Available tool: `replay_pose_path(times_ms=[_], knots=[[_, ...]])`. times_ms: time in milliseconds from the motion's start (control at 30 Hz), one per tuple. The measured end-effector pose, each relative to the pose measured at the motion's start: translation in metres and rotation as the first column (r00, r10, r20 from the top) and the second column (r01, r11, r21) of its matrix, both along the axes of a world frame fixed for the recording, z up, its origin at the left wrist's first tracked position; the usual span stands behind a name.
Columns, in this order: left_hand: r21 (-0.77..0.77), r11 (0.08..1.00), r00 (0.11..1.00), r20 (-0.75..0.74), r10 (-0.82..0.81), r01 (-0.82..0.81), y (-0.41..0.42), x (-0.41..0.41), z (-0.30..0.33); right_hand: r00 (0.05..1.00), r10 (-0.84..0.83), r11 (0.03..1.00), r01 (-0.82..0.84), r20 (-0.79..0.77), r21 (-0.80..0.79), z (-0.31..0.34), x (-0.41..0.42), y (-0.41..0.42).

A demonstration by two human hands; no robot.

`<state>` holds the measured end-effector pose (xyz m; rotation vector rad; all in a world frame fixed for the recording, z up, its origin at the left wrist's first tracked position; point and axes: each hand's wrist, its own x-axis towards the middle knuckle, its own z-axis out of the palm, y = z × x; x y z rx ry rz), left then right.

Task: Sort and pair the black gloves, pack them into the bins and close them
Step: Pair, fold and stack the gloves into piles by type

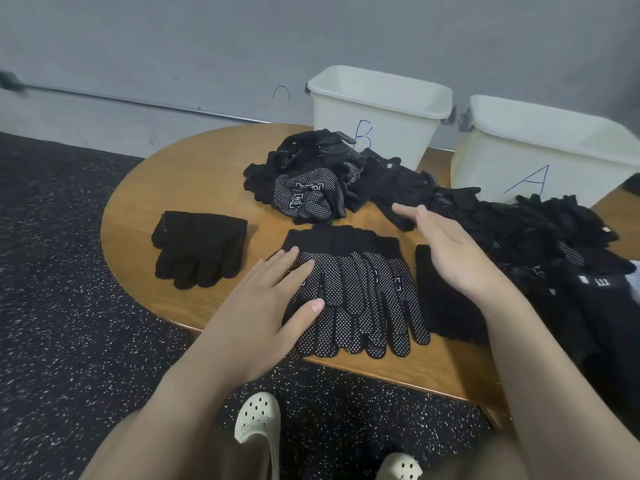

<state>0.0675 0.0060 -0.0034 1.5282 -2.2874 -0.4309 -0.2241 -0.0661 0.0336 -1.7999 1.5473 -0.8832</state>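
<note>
A flat stack of white-dotted black gloves (363, 292) lies at the table's near edge. My left hand (266, 303) rests flat on its left side, fingers straight. My right hand (446, 251) hovers open just right of the stack, above a plain black glove (446, 313), and holds nothing. A plain black glove pair (199, 249) lies apart at the left. A loose heap of black gloves (311, 174) sits behind, and more gloves (561, 244) trail to the right. Two white bins stand at the back, one marked B (377, 109), one marked A (540, 157), both without lids on.
The round wooden table (149, 188) has bare wood at its left and near edge. Dark speckled floor (69, 306) surrounds it, with a grey wall behind. My two pale clogs (258, 419) show below the table edge.
</note>
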Motion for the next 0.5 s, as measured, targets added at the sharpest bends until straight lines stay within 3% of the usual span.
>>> replay_pose_path(times_ms=[233, 500], knots=[[-0.015, 1.000, 0.999, -0.034, -0.010, 0.010, -0.026, -0.018, 0.000, 1.000, -0.023, 0.999, 0.024, 0.014, -0.030, 0.002, -0.002, -0.009], [-0.106, 0.978, 0.979, -0.117, 0.167, -0.179, -0.061, -0.016, 0.008, 0.996, 0.063, 0.994, -0.068, -0.058, -0.084, 0.009, 0.031, -0.038]])
